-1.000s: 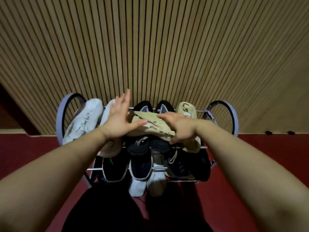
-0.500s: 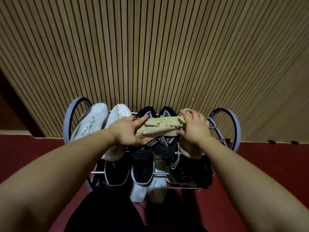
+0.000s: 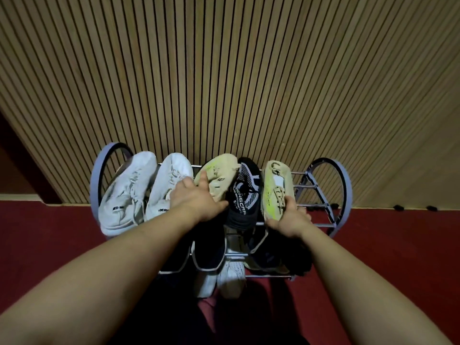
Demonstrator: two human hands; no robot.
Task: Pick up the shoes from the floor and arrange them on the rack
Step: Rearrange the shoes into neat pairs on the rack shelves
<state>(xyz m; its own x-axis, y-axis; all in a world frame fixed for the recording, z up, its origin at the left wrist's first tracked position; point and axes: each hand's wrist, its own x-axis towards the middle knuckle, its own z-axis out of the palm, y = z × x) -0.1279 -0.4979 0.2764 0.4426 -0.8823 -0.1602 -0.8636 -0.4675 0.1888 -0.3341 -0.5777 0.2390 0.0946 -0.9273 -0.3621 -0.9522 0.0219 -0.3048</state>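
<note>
A metal shoe rack (image 3: 346, 188) with round ends stands against the wall. Its top tier carries two white sneakers (image 3: 125, 192), a beige shoe (image 3: 220, 174), a black knit shoe (image 3: 245, 195) and a second beige shoe (image 3: 275, 188) with neon-yellow marks. My left hand (image 3: 196, 201) holds the heel end of the first beige shoe, fingers over its top and thumb at its side. My right hand (image 3: 290, 219) grips the heel of the second beige shoe, thumb on its upper. The black shoe sits between the two beige ones.
Lower tiers hold dark sneakers (image 3: 209, 250) and a white pair (image 3: 231, 277) sticking out toward me. Bare rails (image 3: 313, 195) show at the top tier's right end. A slatted wooden wall (image 3: 224, 70) rises behind, and red floor (image 3: 44, 235) lies around.
Both hands held one beige shoe sideways above the black pair. It now lies toe-to-wall on the top tier under my left hand, and my right hand has shifted to the other beige shoe.
</note>
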